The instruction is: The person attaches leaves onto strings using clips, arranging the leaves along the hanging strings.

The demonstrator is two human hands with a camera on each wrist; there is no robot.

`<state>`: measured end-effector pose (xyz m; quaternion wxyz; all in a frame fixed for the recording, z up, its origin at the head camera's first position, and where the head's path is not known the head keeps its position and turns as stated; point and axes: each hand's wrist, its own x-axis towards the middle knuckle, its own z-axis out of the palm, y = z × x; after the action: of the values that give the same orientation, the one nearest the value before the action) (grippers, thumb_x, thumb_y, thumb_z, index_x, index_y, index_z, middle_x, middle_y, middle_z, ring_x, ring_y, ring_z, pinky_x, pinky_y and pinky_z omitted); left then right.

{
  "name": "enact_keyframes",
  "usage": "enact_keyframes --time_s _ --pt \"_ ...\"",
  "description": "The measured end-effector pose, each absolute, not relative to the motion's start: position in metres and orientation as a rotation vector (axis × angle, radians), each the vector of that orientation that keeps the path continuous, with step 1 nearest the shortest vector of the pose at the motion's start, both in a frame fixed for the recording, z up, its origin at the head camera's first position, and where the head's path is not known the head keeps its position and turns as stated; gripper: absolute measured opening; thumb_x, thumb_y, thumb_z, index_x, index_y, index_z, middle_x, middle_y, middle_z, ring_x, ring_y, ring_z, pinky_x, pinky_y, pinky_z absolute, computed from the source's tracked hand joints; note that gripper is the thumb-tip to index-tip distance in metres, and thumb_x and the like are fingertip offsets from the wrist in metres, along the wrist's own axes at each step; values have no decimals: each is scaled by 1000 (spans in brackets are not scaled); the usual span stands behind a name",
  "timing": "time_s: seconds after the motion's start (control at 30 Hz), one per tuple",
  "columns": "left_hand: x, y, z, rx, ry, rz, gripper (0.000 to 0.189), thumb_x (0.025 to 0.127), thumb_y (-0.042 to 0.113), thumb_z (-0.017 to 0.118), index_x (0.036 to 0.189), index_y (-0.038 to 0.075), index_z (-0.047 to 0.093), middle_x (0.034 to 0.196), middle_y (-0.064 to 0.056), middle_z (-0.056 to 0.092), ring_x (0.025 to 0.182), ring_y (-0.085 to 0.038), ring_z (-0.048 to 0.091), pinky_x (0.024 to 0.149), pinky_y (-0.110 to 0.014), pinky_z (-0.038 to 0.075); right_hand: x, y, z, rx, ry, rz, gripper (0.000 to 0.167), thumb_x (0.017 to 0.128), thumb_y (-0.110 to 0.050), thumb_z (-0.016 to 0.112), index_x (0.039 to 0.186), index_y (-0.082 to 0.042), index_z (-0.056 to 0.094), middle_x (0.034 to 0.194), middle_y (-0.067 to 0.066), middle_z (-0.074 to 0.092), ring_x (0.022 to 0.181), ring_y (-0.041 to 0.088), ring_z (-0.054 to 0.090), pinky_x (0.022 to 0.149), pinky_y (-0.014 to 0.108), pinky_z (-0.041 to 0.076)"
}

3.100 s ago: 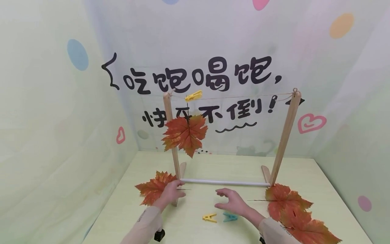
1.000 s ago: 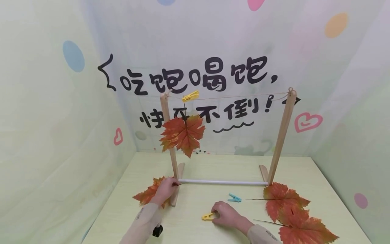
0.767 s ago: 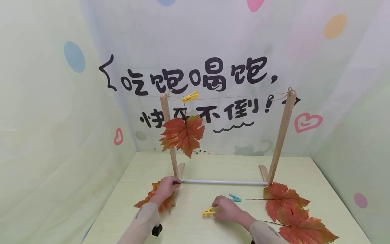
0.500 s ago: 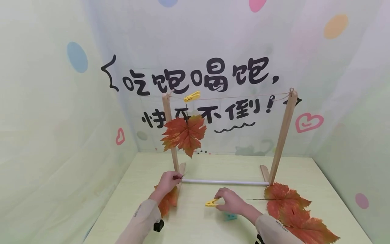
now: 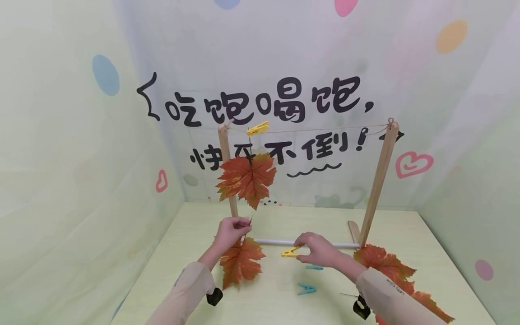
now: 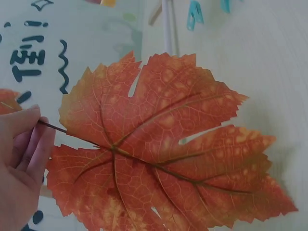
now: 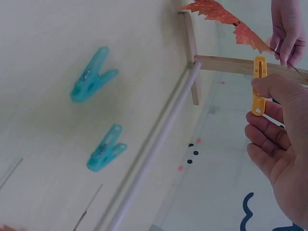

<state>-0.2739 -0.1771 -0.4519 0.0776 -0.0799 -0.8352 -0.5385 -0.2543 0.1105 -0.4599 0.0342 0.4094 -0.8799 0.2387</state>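
My left hand (image 5: 229,232) pinches the thin dark stem of an orange-red artificial maple leaf (image 5: 242,262). The leaf hangs below the fingers, by the left post, and fills much of the left wrist view. To the right, my right hand (image 5: 318,249) holds a yellow clothespin (image 7: 260,72) between thumb and fingers, in front of the white rod (image 5: 270,242). Above the left hand, a second maple leaf (image 5: 248,178) hangs by its stem from another yellow clothespin (image 5: 258,128), which is clipped on the twine (image 5: 325,129).
The twine runs between a left wooden post (image 5: 224,144) and a right wooden post (image 5: 379,180). Two teal clothespins (image 7: 91,77) (image 7: 107,148) lie on the table. More maple leaves (image 5: 383,264) lie at the right, partly behind the right forearm.
My left hand has taken the left leaf's stem and raised the leaf from the table. My right hand has picked up the yellow clothespin and lifted it up toward the rod.
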Motion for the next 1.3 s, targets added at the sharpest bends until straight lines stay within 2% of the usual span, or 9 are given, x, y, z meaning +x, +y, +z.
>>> enact_keyframes --time_s 0.27,0.53,0.83,1.0,1.3 --pt "-254 -155 -413 -274 -2350 -1841 15 79 1 67 92 -6 67 87 -15 68 75 -16 63 68 -25 53 -260 122 -416 1256 -2676 650 22 77 -17 70 95 -6 65 90 0 63 83 15 58 72 30 50" --pt "-264 -143 -408 -275 -2194 -1970 24 78 9 71 95 -7 65 84 -6 68 74 -11 61 67 -23 53 -274 134 -378 1233 -2583 590 23 77 -16 71 96 -5 65 91 2 64 84 16 60 74 31 51" --pt "-261 -128 -387 -331 -2109 -2083 23 76 3 71 96 -8 65 86 -8 69 77 -13 64 70 -25 53 -282 140 -344 1263 -2437 549 21 72 -9 73 90 -2 65 85 5 65 79 20 60 71 33 51" --pt "-259 -120 -378 -363 -2080 -2110 26 75 -1 71 97 -11 63 86 -10 69 77 -12 64 70 -25 53 -283 142 -330 1252 -2422 526 21 72 -8 73 90 0 65 85 7 65 79 21 59 71 34 50" --pt "-267 -112 -360 -396 -2151 -1952 17 74 1 72 91 -2 68 84 -9 69 74 -13 63 67 -24 53 -283 147 -312 1228 -2411 493 22 73 -7 72 92 1 65 87 8 65 83 23 59 73 37 50"
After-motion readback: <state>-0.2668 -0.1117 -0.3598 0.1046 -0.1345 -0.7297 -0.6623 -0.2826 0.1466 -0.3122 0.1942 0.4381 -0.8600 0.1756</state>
